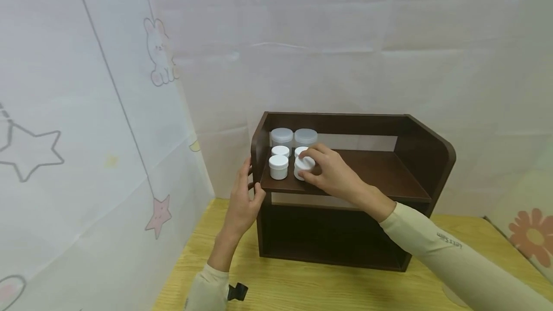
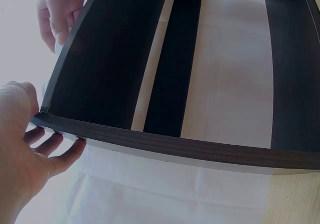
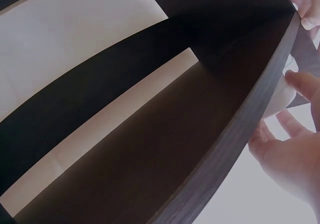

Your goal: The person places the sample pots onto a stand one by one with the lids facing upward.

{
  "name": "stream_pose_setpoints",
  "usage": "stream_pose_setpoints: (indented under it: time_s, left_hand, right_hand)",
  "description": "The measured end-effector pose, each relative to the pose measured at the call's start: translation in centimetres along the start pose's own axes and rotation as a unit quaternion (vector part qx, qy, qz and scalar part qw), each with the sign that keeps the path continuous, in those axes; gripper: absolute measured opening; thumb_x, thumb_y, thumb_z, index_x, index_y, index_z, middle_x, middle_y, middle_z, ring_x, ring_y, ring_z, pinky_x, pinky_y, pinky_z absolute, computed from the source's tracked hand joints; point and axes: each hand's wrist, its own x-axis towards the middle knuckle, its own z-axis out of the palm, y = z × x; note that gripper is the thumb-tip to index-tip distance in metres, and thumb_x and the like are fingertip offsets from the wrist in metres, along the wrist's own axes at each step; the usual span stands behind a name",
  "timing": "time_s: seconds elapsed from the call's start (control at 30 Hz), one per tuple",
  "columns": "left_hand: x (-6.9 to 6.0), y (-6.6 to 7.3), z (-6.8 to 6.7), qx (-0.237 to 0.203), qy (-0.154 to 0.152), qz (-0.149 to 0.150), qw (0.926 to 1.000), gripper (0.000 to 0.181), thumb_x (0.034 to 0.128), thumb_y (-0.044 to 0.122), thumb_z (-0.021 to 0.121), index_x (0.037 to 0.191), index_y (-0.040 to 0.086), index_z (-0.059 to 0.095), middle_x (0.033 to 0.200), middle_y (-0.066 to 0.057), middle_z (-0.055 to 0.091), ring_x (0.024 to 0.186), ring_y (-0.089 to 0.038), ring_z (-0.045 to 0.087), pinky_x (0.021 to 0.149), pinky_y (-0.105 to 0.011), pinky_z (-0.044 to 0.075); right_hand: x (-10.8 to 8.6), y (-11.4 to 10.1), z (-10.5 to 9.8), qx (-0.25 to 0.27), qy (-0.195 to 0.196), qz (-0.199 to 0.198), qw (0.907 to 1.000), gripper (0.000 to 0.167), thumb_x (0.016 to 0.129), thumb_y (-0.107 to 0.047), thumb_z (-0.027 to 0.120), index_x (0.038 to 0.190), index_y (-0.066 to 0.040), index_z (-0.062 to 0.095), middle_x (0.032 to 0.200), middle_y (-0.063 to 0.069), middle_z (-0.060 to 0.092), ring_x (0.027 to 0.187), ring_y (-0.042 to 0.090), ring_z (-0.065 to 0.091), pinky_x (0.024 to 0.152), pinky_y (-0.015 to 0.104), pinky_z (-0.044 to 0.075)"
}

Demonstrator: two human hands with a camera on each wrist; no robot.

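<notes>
My right hand (image 1: pixel 332 172) pinches a small white lidded jar (image 1: pixel 299 175) between thumb and fingers, at the front of the upper board of a dark brown two-tier shelf (image 1: pixel 380 172). Beside it on the left stands another white jar (image 1: pixel 278 167). Behind these two are two more small white jars, one partly covered by my fingers. My left hand (image 1: pixel 244 203) holds the shelf's left side panel (image 2: pixel 115 129), its thumb at the front edge and its fingers against the outer face. In the right wrist view the pinched jar (image 3: pixel 281 97) is partly hidden behind the board edge.
Two larger translucent jars (image 1: pixel 282 137) stand at the back left of the upper board. The shelf stands on a yellow wood-grain table (image 1: pixel 311 289). Pale printed sheets (image 1: pixel 324 61) hang behind it and at the left. A small black item (image 1: pixel 237 292) shows by my left sleeve.
</notes>
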Motion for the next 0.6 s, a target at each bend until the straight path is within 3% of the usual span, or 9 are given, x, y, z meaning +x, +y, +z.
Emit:
stream_pose_setpoints:
  time_s: [0.6]
  left_hand:
    - [0.11, 0.01, 0.47, -0.009, -0.002, -0.002, 1.0, 0.078, 0.0953, 0.0, 0.053, 0.164, 0.017, 0.021, 0.158, -0.006, 0.036, 0.134, -0.028, 0.045, 0.093, -0.047, 0.053]
  right_hand:
    - [-0.3, 0.56, 0.62, -0.016, 0.004, 0.005, 0.9999, 0.034, 0.088, -0.016, 0.082, 0.116, -0.003, 0.069, 0.117, 0.012, 0.055, 0.093, 0.026, 0.058, 0.079, 0.039, 0.051]
